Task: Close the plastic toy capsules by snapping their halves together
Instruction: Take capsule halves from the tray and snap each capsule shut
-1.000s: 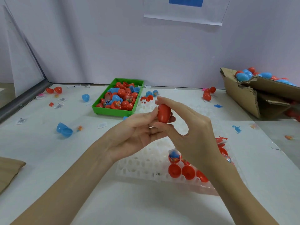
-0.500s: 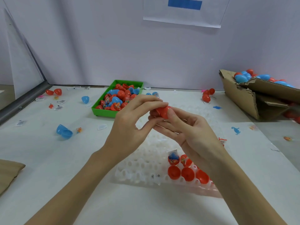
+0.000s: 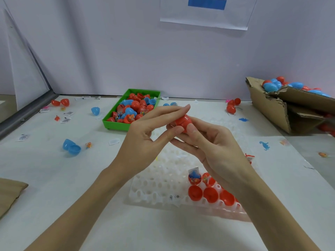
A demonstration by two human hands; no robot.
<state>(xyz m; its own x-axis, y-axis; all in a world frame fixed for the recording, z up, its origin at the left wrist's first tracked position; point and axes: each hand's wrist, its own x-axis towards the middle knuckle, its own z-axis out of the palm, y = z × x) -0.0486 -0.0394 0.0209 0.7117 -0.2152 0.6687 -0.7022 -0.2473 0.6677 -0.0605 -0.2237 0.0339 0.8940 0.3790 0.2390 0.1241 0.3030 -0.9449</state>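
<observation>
Both hands hold one red capsule (image 3: 181,122) in the air above the white tray (image 3: 159,180), in front of the green box (image 3: 116,122). The left hand (image 3: 145,140) pinches it between thumb and nearly straight fingers (image 3: 174,110). The right hand (image 3: 213,147) has curled fingers under it and its thumb on the near side. I cannot tell if the seam is already closed, because the fingers cover part of it.

To do this step well, I think the two halves should be kept in one line and pressed together evenly from both ends. A tilted half may catch on one side only. On the tray, open red halves (image 3: 210,194) wait near the right wrist, some with a small toy inside.
</observation>
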